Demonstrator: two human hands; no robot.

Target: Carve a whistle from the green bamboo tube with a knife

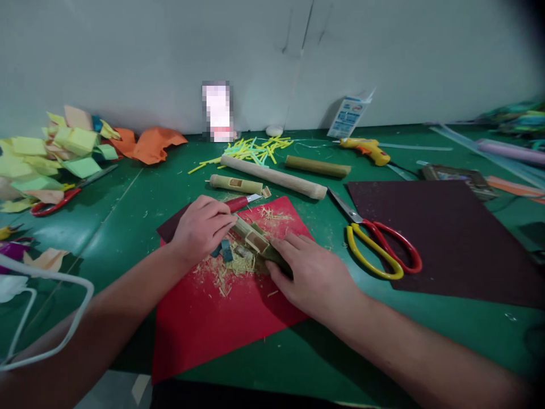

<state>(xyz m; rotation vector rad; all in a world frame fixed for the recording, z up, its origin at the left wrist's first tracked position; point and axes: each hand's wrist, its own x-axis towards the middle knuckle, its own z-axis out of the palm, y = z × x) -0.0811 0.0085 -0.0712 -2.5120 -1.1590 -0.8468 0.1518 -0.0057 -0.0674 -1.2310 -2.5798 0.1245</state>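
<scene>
A bamboo tube (244,229) with a rectangular notch cut in its side lies slantwise over a red sheet (204,335). My left hand (203,228) has its fingers closed on the tube's far end. Round the near end my right hand (313,270) is closed, covering that part. Pale shavings (225,278) and small blue-grey pieces (227,250) are scattered under and beside the tube. Just beyond my left fingers rests a craft knife (242,202) with a red handle and its blade exposed. Behind it lies a second notched bamboo tube (251,186).
Scissors (370,230) with red and yellow handles lie open beside a dark sheet (434,238). Farther back are a long pale stick (275,176), a short bamboo piece (317,166), yellow strips (259,149) and a yellow glue gun (366,150). Paper scraps (63,153) pile up left.
</scene>
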